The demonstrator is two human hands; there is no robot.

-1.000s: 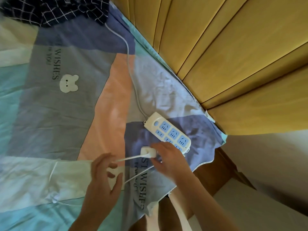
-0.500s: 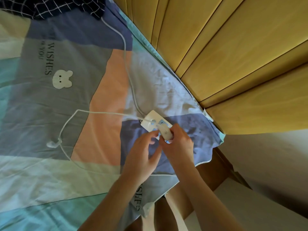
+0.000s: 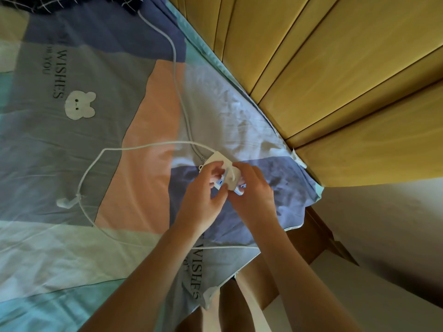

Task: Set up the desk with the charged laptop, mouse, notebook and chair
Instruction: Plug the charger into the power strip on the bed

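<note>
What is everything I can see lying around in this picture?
White power strip with blue sockets: one, on the bedsheet, mostly covered by the hands.
White square charger plug: one, on the strip, between both hands.
Thin white charger cable: one, looped over the sheet, connector end at left.
Thick white strip cord: one, running to the top of the bed.
Patchwork bedsheet with bear print: one, blue, peach, mint.
Dark checked fabric: one, top left.
Yellow wooden panels: several, right of the bed.
Left hand: on the strip.
Right hand: gripping the plug.
</note>
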